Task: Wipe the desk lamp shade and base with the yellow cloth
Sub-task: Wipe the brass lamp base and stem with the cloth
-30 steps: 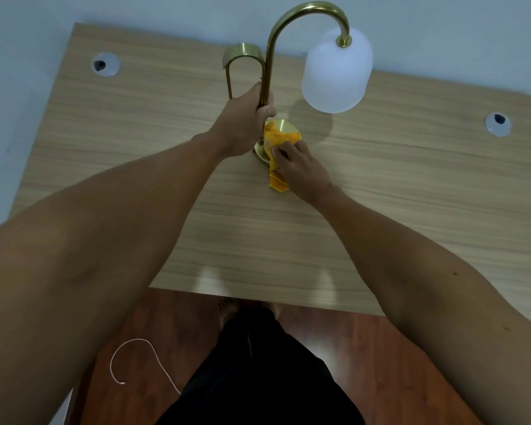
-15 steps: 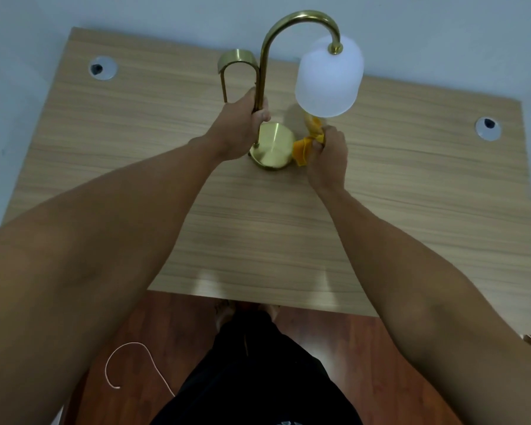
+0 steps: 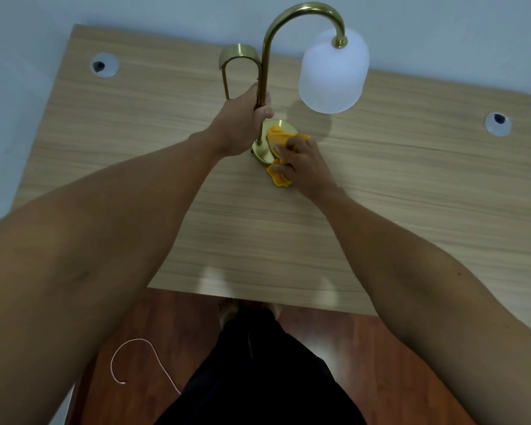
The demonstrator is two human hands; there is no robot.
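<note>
A brass desk lamp stands at the far middle of the wooden desk (image 3: 380,228). Its curved stem (image 3: 265,56) arches right to a frosted white shade (image 3: 333,73) that hangs mouth down. My left hand (image 3: 242,124) is closed around the lower stem. The round brass base (image 3: 262,151) sits just below it. My right hand (image 3: 301,162) presses the crumpled yellow cloth (image 3: 281,136) onto the right part of the base, and one cloth end (image 3: 279,179) trails onto the desk. Much of the base is hidden by cloth and hand.
A second brass arch (image 3: 239,56) of the lamp rises left of the stem. Cable grommets sit at the far left (image 3: 105,65) and far right (image 3: 498,123) of the desk. A white cord (image 3: 129,357) lies on the red-brown floor beside my legs.
My right hand with the cloth has swung from the base out to its right side under the shade and back onto the base. The left hand has kept its grip on the stem.
</note>
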